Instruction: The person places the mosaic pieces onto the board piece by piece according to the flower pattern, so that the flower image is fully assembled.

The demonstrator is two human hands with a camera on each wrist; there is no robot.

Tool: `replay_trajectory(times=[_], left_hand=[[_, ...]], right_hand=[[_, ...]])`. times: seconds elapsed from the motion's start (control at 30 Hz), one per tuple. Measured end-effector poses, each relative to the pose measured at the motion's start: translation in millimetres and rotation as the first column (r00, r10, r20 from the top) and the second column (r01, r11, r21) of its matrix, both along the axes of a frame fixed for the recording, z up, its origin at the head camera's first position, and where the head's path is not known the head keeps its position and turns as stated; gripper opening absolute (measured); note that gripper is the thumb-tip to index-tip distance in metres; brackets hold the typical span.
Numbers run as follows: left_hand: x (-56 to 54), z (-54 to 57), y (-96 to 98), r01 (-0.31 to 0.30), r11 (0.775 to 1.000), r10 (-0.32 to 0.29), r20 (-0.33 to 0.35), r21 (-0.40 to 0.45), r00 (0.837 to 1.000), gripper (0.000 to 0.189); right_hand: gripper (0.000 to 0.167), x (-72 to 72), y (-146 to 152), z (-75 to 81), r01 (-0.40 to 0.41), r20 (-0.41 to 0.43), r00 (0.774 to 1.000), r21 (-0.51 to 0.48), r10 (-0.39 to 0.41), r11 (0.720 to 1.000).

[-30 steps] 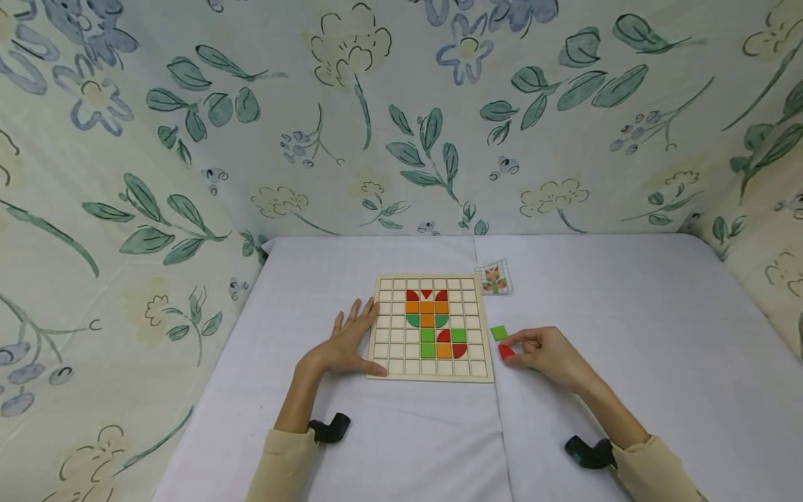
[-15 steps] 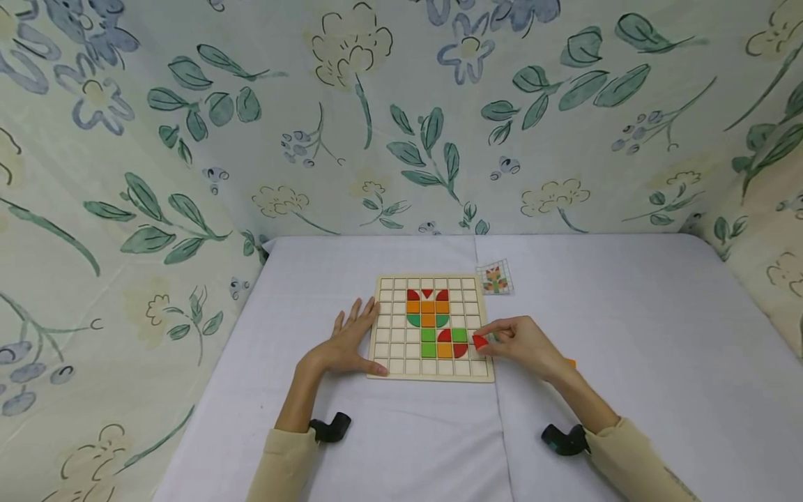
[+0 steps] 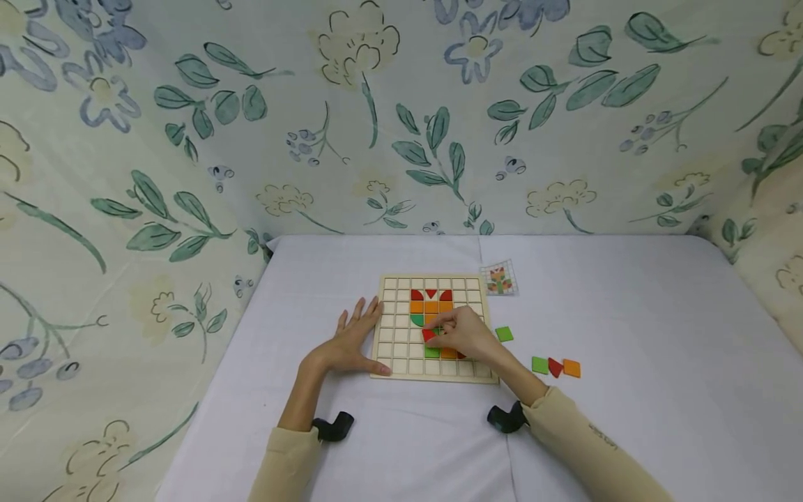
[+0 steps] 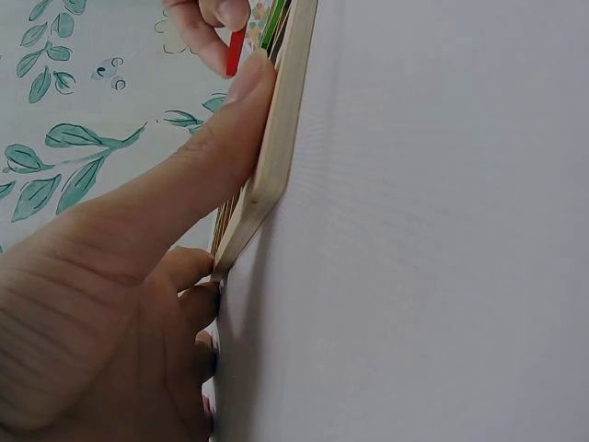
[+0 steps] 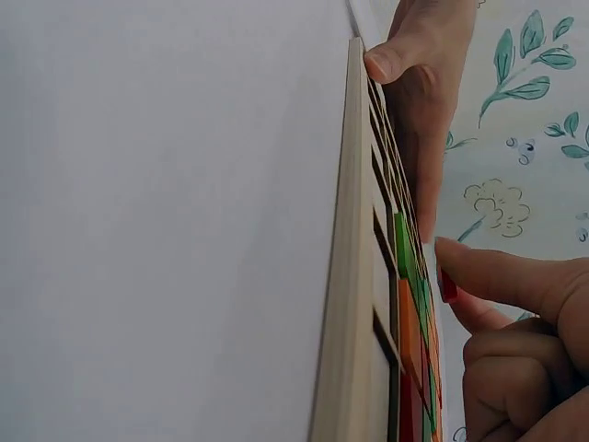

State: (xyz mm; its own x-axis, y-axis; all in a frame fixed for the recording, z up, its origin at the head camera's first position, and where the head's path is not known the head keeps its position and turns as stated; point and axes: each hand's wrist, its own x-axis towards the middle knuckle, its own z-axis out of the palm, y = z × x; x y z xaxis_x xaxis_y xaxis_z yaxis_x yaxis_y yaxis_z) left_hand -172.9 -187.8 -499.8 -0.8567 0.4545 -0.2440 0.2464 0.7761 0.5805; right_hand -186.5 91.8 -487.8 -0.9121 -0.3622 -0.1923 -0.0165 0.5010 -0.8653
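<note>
A wooden grid board (image 3: 433,379) lies on the cloth, bearing red, orange and green tiles arranged in a flower-like pattern. My left hand (image 3: 347,346) rests along its left edge with fingers spread, the thumb on the near left corner. Above the middle of the board, my right hand (image 3: 467,335) pinches a red tile (image 3: 428,335) between thumb and forefinger. The right wrist view shows this red tile (image 5: 448,286) held slightly above the board, tilted on edge. Some placed tiles are hidden beneath the right hand.
Right of the board lie a green tile (image 3: 504,334), then another green tile (image 3: 539,364), a red tile (image 3: 555,367) and an orange tile (image 3: 571,368) in a row. A small pattern card (image 3: 499,278) sits by the far right corner. Floral fabric (image 3: 376,139) hangs behind.
My right hand has carried the red tile leftward from the cloth beside the board to above its middle, uncovering the loose tiles at right. The left hand stays in place.
</note>
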Motion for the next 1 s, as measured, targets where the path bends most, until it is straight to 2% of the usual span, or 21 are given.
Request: replay_trajectory(times=[0.37,1.0], left_hand=[[0.4,2.9,3.5,-0.003,1.000,0.003,0.006,0.000,1.000,0.131],[-1.1,-1.1,0.5,-0.016,1.000,0.017,0.011,-0.021,1.000,0.133]], right_hand=[[0.021,-5.1,-25.5,-1.9,0.065,-0.004,0.998,0.048,-0.065,0.997],[0.020,-3.3,-22.8,-5.3,0.111,0.007,0.994,0.037,-0.112,0.993]])
